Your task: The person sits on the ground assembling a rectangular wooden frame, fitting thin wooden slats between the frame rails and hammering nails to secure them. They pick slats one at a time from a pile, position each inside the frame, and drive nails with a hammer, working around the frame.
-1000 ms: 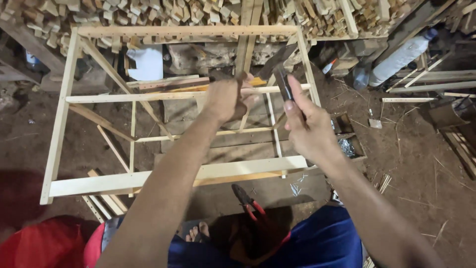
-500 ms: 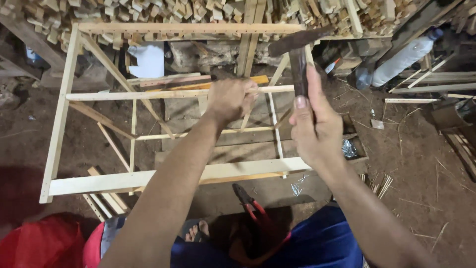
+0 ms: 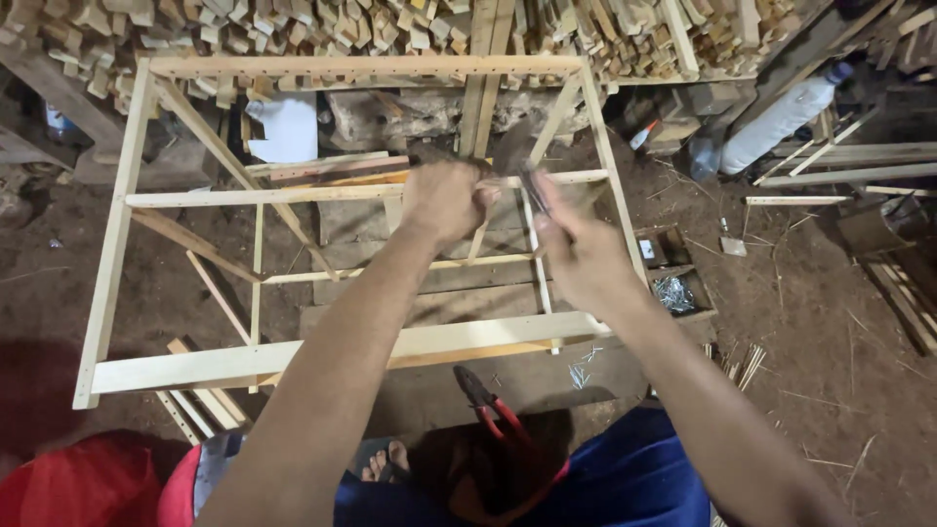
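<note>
While I look down from the head camera, my left hand (image 3: 444, 200) is closed in a fist over the middle rail of the wooden frame (image 3: 117, 224), its fingers together and gripping the slat where an upright meets it. My right hand (image 3: 576, 249) sits just beside it, fingers wrapped tight around the handle of a hammer (image 3: 515, 156), whose dark head is blurred and sits just above the same rail, close to the left fist. I cannot tell whether the head touches the wood.

The frame is made of pale slats with diagonal braces, and it stands on the dirt floor (image 3: 820, 322) in front of me, its wide front board nearest my knees. Red-handled pliers (image 3: 493, 410) lie below that board, near my bare toes. To the right of the frame, a small wooden box of nails (image 3: 675, 291) rests on the floor, with a few loose nails (image 3: 583, 363) scattered beside the front board. A big pile of cut wood scraps (image 3: 322, 24) runs along the back, and a pale plastic bottle (image 3: 781, 117) leans at the upper right.
</note>
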